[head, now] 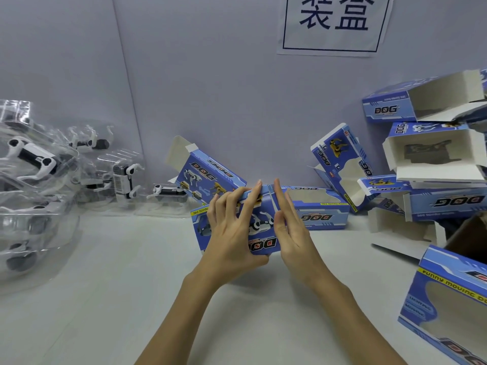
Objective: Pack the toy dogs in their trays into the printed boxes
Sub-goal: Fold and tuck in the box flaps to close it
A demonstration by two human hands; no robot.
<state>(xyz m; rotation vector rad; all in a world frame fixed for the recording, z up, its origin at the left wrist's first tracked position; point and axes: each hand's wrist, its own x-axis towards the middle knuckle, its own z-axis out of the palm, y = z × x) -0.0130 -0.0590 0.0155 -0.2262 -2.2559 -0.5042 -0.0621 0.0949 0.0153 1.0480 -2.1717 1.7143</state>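
Observation:
A blue printed box point(259, 233) with a white toy dog showing through its window stands on the table in front of me. My left hand point(232, 227) grips it from the left, fingers curled over its top edge and thumb under its near edge. My right hand point(290, 227) lies flat against the box's right end with straight fingers. Several white-and-black toy dogs in clear plastic trays point(34, 164) are piled at the left; one tray point(168, 192) lies near the middle.
Empty printed boxes lie behind the held one point(208, 177) point(316, 209) and are stacked at the right point(432, 154). Another box point(448, 299) sits at the near right beside a brown carton point(469, 238). A grey wall with a paper sign point(334, 22) stands behind.

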